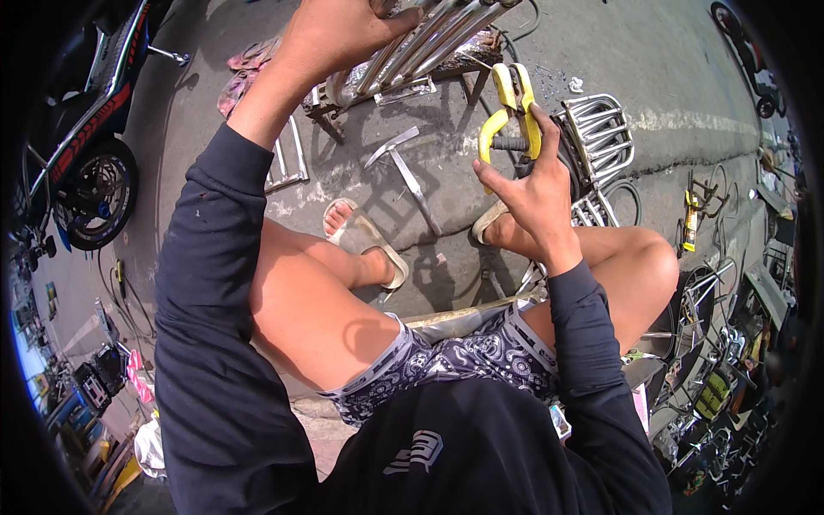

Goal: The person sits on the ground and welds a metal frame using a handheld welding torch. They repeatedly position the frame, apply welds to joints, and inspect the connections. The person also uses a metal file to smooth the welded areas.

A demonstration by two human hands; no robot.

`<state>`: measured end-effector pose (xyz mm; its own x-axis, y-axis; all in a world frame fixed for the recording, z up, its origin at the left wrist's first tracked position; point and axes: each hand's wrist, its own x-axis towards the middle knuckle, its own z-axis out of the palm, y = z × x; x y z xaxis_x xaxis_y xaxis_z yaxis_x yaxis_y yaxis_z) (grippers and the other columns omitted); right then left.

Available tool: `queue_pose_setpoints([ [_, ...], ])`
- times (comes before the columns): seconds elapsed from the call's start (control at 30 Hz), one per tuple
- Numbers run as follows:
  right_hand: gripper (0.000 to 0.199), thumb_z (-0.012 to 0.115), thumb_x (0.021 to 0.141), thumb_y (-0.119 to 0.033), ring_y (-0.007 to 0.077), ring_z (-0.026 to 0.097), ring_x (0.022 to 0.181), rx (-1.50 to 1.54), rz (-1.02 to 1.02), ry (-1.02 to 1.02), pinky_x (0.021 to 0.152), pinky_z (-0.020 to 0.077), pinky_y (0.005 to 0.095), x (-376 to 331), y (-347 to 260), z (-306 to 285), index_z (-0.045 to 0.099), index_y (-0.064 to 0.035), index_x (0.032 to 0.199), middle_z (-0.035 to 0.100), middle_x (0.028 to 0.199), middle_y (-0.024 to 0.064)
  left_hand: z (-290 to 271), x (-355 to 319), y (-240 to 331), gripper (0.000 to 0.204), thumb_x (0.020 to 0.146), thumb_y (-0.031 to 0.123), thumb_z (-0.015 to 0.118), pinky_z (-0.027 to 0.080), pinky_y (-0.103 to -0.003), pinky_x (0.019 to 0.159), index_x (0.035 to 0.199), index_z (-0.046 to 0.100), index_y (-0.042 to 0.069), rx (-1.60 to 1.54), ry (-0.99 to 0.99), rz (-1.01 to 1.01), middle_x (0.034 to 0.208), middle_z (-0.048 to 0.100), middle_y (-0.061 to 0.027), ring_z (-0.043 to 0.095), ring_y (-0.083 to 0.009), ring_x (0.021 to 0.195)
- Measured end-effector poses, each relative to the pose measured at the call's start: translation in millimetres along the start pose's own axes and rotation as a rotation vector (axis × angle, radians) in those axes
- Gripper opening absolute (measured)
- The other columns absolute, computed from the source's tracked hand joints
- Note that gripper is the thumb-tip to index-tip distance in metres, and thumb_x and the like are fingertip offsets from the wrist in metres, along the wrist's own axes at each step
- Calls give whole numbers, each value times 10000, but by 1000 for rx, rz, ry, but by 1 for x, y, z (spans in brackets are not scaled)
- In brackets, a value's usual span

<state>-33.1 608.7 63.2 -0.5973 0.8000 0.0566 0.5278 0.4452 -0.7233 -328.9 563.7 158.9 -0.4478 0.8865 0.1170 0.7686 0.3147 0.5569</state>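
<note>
My right hand [534, 193] grips a yellow clamp-like welding holder [511, 112] with a dark grip, held upright in front of my right knee. My left hand [336, 34] reaches far forward and rests on a bundle of shiny bent metal tubes [429, 39] lying on a low stand. A chipping hammer with a metal handle [408, 172] lies on the concrete between my two hands. I sit low, with bare knees and sandalled feet below the hands.
A chrome tube rack [601, 137] stands on the ground to the right of the yellow holder. A parked motorcycle [86, 154] is at the left. Metal frames, tools and parts [730, 343] crowd the right edge. A flat metal frame [287, 167] lies by my left arm.
</note>
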Motion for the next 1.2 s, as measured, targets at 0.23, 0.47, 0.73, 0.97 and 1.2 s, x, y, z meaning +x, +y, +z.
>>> queue_pose_setpoints([
  [0.23,1015,925,772,-323,377,694,1203,-38,16,-11,1032,539,435,1,1,-3,326,-97,1560,661,1333,271,1,2,0,329,880,389,767,569,-471,718,981,773,76,77,10,131,808,744,-201,740,-398,782],
  [0.47,1016,923,767,-290,336,705,1155,77,-67,106,1013,553,443,-17,-9,-22,330,-84,1566,670,1294,245,2,4,-2,328,891,399,757,580,-456,734,1021,774,98,84,34,107,831,746,-210,750,-399,819],
  [0.73,1105,960,667,-174,312,663,1228,73,-225,-156,1038,555,442,-72,-29,-54,333,-51,1570,617,1373,255,-1,0,15,439,908,348,802,586,-449,682,816,717,-73,185,-42,78,710,696,-266,740,-371,694],
  [0.97,1151,986,632,-136,331,639,1296,94,-359,-175,1104,522,412,-78,-43,-32,315,-15,1559,568,1444,270,-1,-5,35,475,894,364,833,602,-436,690,858,740,-100,248,-31,81,757,724,-279,770,-372,755],
  [1.2,1126,993,634,-147,326,609,1342,195,-333,-184,1149,478,403,-72,-46,-20,345,28,1539,563,1459,262,3,-8,44,409,901,336,821,616,-431,697,903,776,-70,211,-58,48,766,740,-259,784,-347,776],
])
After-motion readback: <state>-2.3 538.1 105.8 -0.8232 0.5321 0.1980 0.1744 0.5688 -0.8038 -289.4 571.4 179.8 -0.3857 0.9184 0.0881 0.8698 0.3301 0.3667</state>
